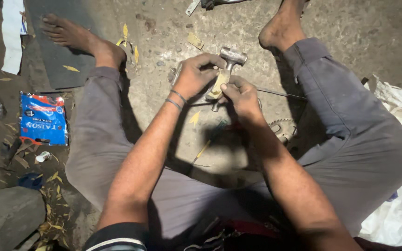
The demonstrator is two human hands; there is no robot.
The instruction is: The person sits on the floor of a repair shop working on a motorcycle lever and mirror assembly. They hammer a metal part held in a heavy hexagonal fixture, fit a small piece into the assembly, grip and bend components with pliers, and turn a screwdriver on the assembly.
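views: one, head-worn | position: above a seated person's lap | facing: steeply down at the concrete floor (164, 28) | range: close, forearms fill the lower frame | centre: hands just above middle | edges: bare feet at 11 and 1 o'clock, blue packet (43, 118) at 9 o'clock | shared: none

Rough grey concrete floor (173, 28), pretty dirty, with dust, pebbles and yellow leaf scraps (127, 44) scattered all over. Light's harsh and comes from above, so there's a bright patch in the middle and everything at the edges goes dark. Blue plastic packet (43, 118) lying on the left, a dark mat (56, 51) above it, crumpled white sacking (398, 153) on the right, and a grey stone (5, 216) bottom left.
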